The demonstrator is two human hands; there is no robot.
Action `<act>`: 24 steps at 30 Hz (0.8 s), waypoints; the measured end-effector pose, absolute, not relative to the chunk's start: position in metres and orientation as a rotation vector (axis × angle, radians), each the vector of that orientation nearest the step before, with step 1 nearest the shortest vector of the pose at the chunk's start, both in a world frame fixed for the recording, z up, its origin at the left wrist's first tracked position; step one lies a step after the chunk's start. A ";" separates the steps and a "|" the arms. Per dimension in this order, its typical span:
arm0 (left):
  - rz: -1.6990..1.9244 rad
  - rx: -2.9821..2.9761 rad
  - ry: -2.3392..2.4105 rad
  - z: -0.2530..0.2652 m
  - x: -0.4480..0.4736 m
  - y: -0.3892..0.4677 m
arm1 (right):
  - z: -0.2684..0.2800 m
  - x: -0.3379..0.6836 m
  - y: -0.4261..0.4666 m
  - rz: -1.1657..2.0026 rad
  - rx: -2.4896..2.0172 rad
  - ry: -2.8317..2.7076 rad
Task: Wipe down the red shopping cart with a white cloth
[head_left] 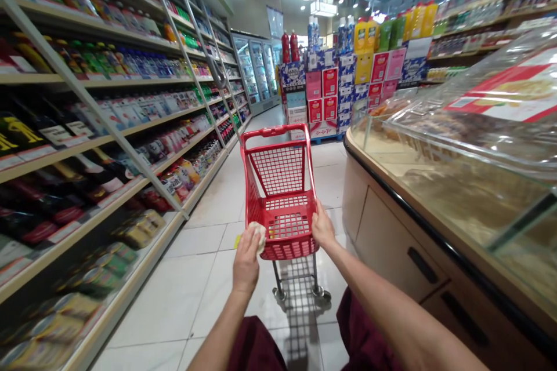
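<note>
I see the red cart (285, 213) at twelve o'clock on my feed, my left hand (246, 261) closed over a pale cloth (260, 236) at its seven-o'clock corner, my right hand (322, 226) curled around its four-o'clock edge.

- Was a shop, evidently a supermarket
- Had long shelves (47, 160) crowded with bottles (143, 64) and cans (82, 307)
- Showed stacked drink cartons (322, 93), glass-door fridges (257, 69)
- Included a red shopping cart (289, 248)

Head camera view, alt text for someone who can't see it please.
A person's left hand holds a pale cloth at one side of a red shopping cart; the right hand holds the other. Stocked shelves stand left, a counter right.
</note>
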State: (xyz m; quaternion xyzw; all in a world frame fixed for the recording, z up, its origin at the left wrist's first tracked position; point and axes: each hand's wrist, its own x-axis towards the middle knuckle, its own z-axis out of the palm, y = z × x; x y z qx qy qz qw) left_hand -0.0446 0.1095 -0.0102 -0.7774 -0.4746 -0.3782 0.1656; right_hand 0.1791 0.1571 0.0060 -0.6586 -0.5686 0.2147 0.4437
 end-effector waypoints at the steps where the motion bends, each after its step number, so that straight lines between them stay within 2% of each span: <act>1: -1.088 -2.250 -1.313 -0.011 -0.034 0.108 | 0.006 0.178 0.157 0.529 -1.634 -1.406; 6: -1.039 -2.442 -1.109 -0.014 -0.009 0.108 | 0.006 0.178 0.155 0.512 -1.637 -1.407; 11: -1.157 -2.184 -1.401 -0.014 -0.049 0.110 | 0.009 0.181 0.153 0.501 -1.620 -1.413; 16: -1.107 -2.432 -1.209 -0.011 -0.002 0.102 | 0.020 0.176 0.148 0.487 -1.586 -1.442; 19: -1.070 -2.513 -1.241 -0.003 0.014 0.101 | 0.058 0.179 0.149 0.474 -1.522 -1.468; 24: -1.041 -2.567 -1.439 0.007 0.008 0.106 | 0.168 0.207 0.156 0.362 -1.095 -1.546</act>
